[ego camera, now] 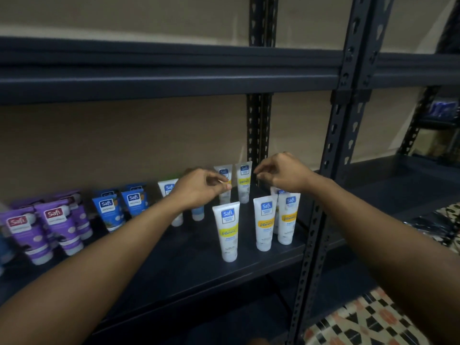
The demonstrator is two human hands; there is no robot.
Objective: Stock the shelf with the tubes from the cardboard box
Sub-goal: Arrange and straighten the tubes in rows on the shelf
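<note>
On the dark shelf board (189,260) stand rows of Safi tubes, caps down. Three white tubes with yellow bands (227,230) (265,224) (287,217) are in front at the right. Behind them stand two more white tubes (223,171) (244,181). My left hand (201,189) pinches the left one of that back pair at its middle. My right hand (282,174) hovers just right of the other, fingers loosely curled and holding nothing. The cardboard box is out of view.
Blue tubes (109,211) and purple tubes (57,226) fill the left of the shelf. A perforated upright post (331,155) bounds it on the right, with another rack bay beyond. An upper shelf beam (169,83) runs overhead. A patterned cloth (368,322) lies at lower right.
</note>
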